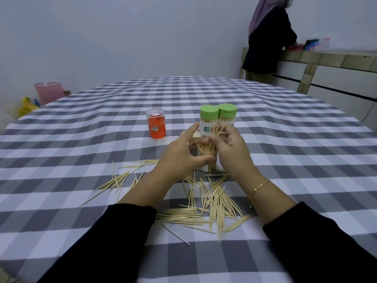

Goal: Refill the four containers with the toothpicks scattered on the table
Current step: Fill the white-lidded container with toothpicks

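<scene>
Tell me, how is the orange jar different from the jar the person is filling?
The orange jar stands alone on the table, untouched, with its clear cap on; the jar being filled has no cap on and is held by the left hand. The orange jar shows orange inside, while the jar being filled bristles with pale toothpicks, and the right hand brings more. Both stand upright on the checked cloth.

Checked tablecloth [285, 139], pink bin [49, 92], yellow bag [27, 106], standing person [267, 41] at tiled counter [326, 58].
</scene>
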`<control>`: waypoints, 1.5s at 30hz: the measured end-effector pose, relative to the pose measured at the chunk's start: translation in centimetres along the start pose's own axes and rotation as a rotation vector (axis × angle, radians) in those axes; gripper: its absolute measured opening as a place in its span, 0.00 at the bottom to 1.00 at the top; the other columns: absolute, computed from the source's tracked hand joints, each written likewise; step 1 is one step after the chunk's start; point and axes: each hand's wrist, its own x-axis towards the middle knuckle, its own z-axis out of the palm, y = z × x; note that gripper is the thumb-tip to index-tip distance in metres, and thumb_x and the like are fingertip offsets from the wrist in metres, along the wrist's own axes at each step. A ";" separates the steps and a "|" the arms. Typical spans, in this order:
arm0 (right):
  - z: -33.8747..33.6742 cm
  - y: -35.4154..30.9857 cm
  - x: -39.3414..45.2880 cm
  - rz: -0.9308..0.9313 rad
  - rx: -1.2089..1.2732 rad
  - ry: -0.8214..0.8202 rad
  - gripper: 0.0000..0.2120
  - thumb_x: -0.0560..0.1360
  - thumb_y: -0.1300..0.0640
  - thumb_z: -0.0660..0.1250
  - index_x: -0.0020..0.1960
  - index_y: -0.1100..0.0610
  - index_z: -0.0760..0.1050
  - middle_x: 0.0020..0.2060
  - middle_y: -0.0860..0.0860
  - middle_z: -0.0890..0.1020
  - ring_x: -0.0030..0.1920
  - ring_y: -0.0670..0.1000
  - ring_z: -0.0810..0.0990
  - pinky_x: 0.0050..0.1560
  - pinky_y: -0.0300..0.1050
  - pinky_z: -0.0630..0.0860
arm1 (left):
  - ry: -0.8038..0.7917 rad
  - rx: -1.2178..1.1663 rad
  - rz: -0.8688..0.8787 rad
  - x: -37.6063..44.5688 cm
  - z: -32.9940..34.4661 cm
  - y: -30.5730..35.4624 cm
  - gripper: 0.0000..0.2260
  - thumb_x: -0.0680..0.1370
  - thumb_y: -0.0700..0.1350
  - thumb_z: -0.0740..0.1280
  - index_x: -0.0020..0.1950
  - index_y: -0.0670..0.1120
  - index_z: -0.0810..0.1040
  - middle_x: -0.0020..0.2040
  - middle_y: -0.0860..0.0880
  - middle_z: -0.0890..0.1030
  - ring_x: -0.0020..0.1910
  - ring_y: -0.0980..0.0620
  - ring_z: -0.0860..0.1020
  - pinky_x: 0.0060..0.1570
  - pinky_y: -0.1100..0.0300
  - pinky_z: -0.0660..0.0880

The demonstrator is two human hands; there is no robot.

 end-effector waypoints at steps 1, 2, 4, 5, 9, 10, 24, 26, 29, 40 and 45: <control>-0.1 0.1 0.0 0.008 -0.016 -0.019 0.11 0.79 0.65 0.60 0.58 0.52 0.72 0.43 0.56 0.82 0.49 0.53 0.82 0.48 0.47 0.81 | 0.004 -0.003 -0.004 0.0 0.0 0.0 0.44 0.70 0.49 0.76 0.79 0.54 0.54 0.66 0.53 0.77 0.51 0.69 0.73 0.50 0.74 0.67; -0.2 0.1 0.0 0.011 -0.028 -0.030 0.13 0.79 0.65 0.60 0.62 0.53 0.71 0.43 0.56 0.82 0.47 0.51 0.83 0.46 0.45 0.82 | 0.006 -0.003 -0.007 0.1 0.0 -0.1 0.44 0.70 0.50 0.76 0.79 0.54 0.53 0.66 0.54 0.77 0.55 0.66 0.73 0.53 0.70 0.67; -0.2 0.0 -0.2 -0.004 -0.035 -0.042 0.16 0.79 0.65 0.60 0.65 0.53 0.69 0.42 0.53 0.83 0.43 0.46 0.83 0.42 0.39 0.81 | 0.006 0.009 -0.007 0.2 0.0 -0.2 0.44 0.70 0.50 0.76 0.79 0.53 0.53 0.66 0.54 0.77 0.56 0.64 0.72 0.51 0.73 0.66; -0.2 -0.1 -0.3 -0.016 -0.033 -0.043 0.16 0.79 0.65 0.60 0.65 0.52 0.70 0.43 0.51 0.83 0.43 0.44 0.83 0.42 0.37 0.80 | 0.006 0.017 -0.004 0.2 0.0 -0.3 0.44 0.70 0.50 0.76 0.79 0.53 0.53 0.67 0.54 0.77 0.56 0.65 0.71 0.48 0.77 0.64; -0.2 -0.3 -0.7 -0.042 -0.023 -0.018 0.14 0.80 0.61 0.60 0.65 0.52 0.71 0.46 0.43 0.79 0.43 0.37 0.80 0.43 0.31 0.77 | 0.016 0.040 0.008 0.2 -0.1 -0.5 0.42 0.71 0.51 0.75 0.79 0.54 0.54 0.68 0.53 0.76 0.58 0.62 0.74 0.45 0.76 0.65; -0.2 -0.3 -0.7 -0.037 -0.018 -0.019 0.13 0.81 0.59 0.58 0.64 0.51 0.70 0.47 0.44 0.80 0.43 0.35 0.80 0.42 0.28 0.75 | 0.019 0.047 0.012 0.2 0.0 -0.6 0.41 0.72 0.51 0.75 0.79 0.55 0.55 0.66 0.53 0.77 0.56 0.61 0.75 0.45 0.75 0.66; 0.3 0.2 -0.4 0.062 -0.225 -0.111 0.19 0.82 0.54 0.55 0.72 0.52 0.66 0.65 0.47 0.69 0.66 0.43 0.66 0.67 0.38 0.62 | 0.037 0.213 0.153 0.5 0.3 -0.8 0.34 0.75 0.49 0.70 0.78 0.56 0.58 0.67 0.48 0.75 0.62 0.50 0.73 0.62 0.50 0.72; 0.4 0.0 -0.5 0.073 -0.216 -0.135 0.19 0.82 0.54 0.55 0.73 0.51 0.64 0.66 0.46 0.69 0.66 0.41 0.66 0.68 0.38 0.62 | 0.047 0.232 0.172 0.4 0.4 -0.7 0.37 0.76 0.48 0.69 0.78 0.60 0.51 0.69 0.49 0.74 0.65 0.51 0.72 0.63 0.51 0.71; 0.2 -0.3 -0.8 0.097 -0.143 -0.199 0.19 0.82 0.53 0.55 0.72 0.43 0.62 0.57 0.36 0.74 0.55 0.34 0.74 0.60 0.36 0.70 | 0.060 0.256 0.219 0.1 0.5 -0.4 0.38 0.76 0.46 0.68 0.74 0.64 0.45 0.68 0.49 0.75 0.64 0.51 0.73 0.61 0.51 0.72; -2.6 -1.5 0.3 0.313 -0.184 -0.150 0.12 0.82 0.52 0.54 0.56 0.45 0.76 0.55 0.50 0.80 0.61 0.54 0.76 0.61 0.46 0.70 | 0.029 0.279 0.234 0.1 0.5 -0.3 0.34 0.78 0.47 0.68 0.78 0.57 0.52 0.70 0.50 0.72 0.66 0.52 0.71 0.61 0.59 0.69; -3.5 -2.7 -0.1 0.424 -0.734 -0.351 0.16 0.79 0.61 0.58 0.65 0.58 0.74 0.61 0.57 0.77 0.60 0.56 0.75 0.54 0.40 0.71 | 0.016 0.418 0.335 -0.1 0.4 0.0 0.30 0.81 0.45 0.63 0.78 0.58 0.52 0.77 0.55 0.62 0.73 0.55 0.62 0.67 0.56 0.63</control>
